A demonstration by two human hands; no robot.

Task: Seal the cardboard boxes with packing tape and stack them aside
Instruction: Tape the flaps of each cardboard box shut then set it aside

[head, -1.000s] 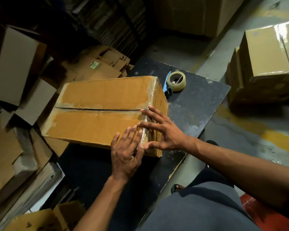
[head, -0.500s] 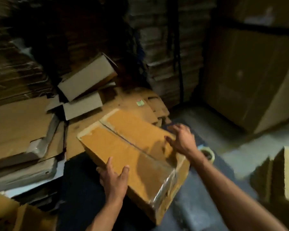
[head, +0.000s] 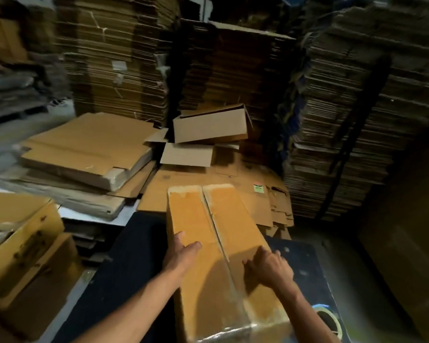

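Note:
A long brown cardboard box [head: 203,214] lies lengthwise on the dark table [head: 124,268], its centre seam running away from me, clear tape shining along its near end. My left hand [head: 183,253] grips the box's left top edge, thumb over the top. My right hand [head: 270,268] presses on the right half of the top, fingers curled near the seam. A roll of packing tape in a blue dispenser [head: 328,318] sits on the table at the lower right, partly hidden by my right forearm.
Flattened cardboard sheets [head: 84,149] are piled at the left and behind the table. An open empty box [head: 211,125] lies tilted on them. Tall stacks of flat cartons [head: 344,120] wall the back and right. Another box [head: 18,243] stands at the near left.
The box has been turned from crosswise to lengthwise on the table. Both hands shifted from its taped end to its top sides, and my view rose toward the carton stacks.

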